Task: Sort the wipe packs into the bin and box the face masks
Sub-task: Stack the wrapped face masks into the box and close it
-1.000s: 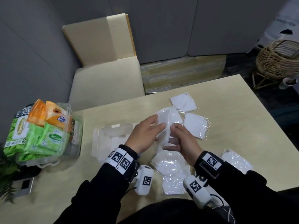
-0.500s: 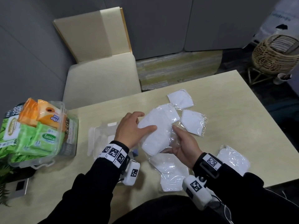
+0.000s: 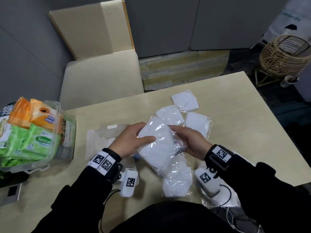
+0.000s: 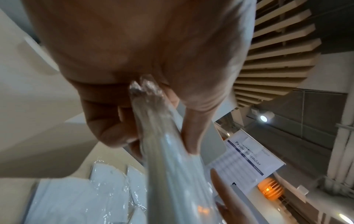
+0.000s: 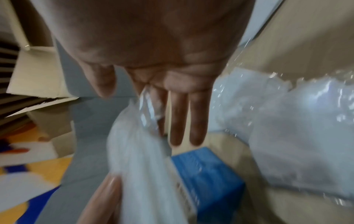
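Observation:
I hold a stack of wrapped white face masks (image 3: 156, 145) above the table between both hands. My left hand (image 3: 144, 132) pinches its left edge between thumb and fingers; the left wrist view shows that pinched edge (image 4: 172, 174). My right hand (image 3: 176, 138) lies against the right edge with straight fingers (image 5: 180, 118) along the stack (image 5: 138, 166). A blue box (image 5: 206, 174) sits just beyond the fingers. Loose wrapped masks (image 3: 196, 123) lie behind the hands, and more (image 3: 178, 182) lie below them. Green and orange wipe packs (image 3: 33, 137) fill a clear bin (image 3: 67, 148) at the left.
A translucent plastic lid or tray (image 3: 99, 140) lies flat left of my left hand. A beige chair (image 3: 101, 78) stands behind the table's far edge. A wicker basket (image 3: 284, 54) stands on the floor at the right. A small device (image 3: 13, 190) lies near the table's left front.
Both hands have lifted the mask stack off the table and drawn it nearer to me. The left hand moved from on top of it to gripping its left edge.

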The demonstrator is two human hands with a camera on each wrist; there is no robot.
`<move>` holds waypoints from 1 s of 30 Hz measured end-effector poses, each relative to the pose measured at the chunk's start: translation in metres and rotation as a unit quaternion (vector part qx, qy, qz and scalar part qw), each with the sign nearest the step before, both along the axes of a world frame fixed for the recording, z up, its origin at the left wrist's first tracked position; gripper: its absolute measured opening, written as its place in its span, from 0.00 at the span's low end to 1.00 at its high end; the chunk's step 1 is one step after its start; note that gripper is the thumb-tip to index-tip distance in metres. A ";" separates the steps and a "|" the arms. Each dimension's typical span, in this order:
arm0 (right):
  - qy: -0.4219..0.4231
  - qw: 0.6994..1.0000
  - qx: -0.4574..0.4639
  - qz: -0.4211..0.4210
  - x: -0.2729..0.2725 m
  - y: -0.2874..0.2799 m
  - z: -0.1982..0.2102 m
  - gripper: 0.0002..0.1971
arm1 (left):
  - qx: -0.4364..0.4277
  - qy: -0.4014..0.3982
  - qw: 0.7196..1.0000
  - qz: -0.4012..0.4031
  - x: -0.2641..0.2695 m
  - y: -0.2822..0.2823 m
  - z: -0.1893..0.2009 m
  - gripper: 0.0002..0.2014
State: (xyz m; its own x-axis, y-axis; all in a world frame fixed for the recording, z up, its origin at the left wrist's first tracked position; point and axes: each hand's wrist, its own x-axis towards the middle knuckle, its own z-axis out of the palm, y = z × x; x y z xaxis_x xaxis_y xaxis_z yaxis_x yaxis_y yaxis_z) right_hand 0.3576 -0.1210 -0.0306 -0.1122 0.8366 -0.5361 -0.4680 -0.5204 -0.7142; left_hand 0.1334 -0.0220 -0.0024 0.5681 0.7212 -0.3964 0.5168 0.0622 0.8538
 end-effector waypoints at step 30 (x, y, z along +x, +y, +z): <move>-0.140 0.989 0.041 -0.006 0.068 0.040 0.012 0.11 | -0.096 -0.181 0.951 0.231 -0.010 0.012 0.008 0.16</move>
